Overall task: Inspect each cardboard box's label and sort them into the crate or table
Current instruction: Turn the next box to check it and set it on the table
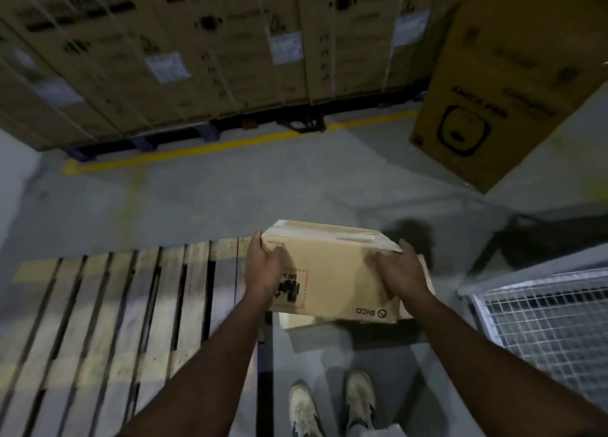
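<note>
I hold a small tan cardboard box (332,272) in front of me with both hands. Its near face shows a black hazard mark, red dashed lines and the word PICO upside down. My left hand (263,265) grips the box's left end, fingers wrapped over the top edge. My right hand (399,272) grips the right end in the same way. A second pale box (297,321) lies on the floor just below it, mostly hidden. The wire-mesh crate (543,321) stands at the lower right.
A wooden pallet (108,321) lies on the floor at my left. Tall strapped cartons on pallets (204,52) line the far side behind a yellow floor line (210,147). A big printed carton (506,91) stands at the right. My shoes (332,403) are on grey floor.
</note>
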Tool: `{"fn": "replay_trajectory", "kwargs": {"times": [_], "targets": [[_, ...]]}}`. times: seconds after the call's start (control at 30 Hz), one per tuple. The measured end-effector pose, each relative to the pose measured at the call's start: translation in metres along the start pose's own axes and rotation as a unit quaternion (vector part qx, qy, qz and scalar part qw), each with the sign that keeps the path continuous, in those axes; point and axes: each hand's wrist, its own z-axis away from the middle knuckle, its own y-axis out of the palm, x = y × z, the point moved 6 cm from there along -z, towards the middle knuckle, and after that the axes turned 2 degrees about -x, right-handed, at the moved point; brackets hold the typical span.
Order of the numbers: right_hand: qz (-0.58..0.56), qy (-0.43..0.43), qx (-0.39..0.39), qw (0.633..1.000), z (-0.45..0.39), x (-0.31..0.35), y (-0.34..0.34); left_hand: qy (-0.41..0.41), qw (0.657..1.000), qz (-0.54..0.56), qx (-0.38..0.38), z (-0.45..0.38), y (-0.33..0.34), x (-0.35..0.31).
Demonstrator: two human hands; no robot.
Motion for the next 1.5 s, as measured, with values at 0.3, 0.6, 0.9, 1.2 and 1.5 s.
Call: {"fn": "replay_trajectory", "kwargs": {"times": [0.3,0.6,0.9,1.2,1.5], "targets": [[-0.079,-0.077,-0.115,0.987,0.127,0.072,-0.137,0.179,0.983,-0.029,0.013,0.101,-0.042,-0.154],[-0.136,-0.113,-0.299,0.938,0.273,0.059,-0.239,0.322,0.941,0.003,0.101,0.202,-0.045,-0.23],[-0.144,-0.091,-0.496,0.851,0.414,0.001,-0.327,0.355,0.897,0.066,0.254,0.314,0.011,-0.279],[-0.163,-0.067,-0.623,0.762,0.527,-0.079,-0.417,0.416,0.808,0.079,0.411,0.458,0.077,-0.321],[-0.17,-0.034,-0.65,0.74,0.588,-0.178,-0.516,0.449,0.732,0.071,0.507,0.603,0.167,-0.333]]}}
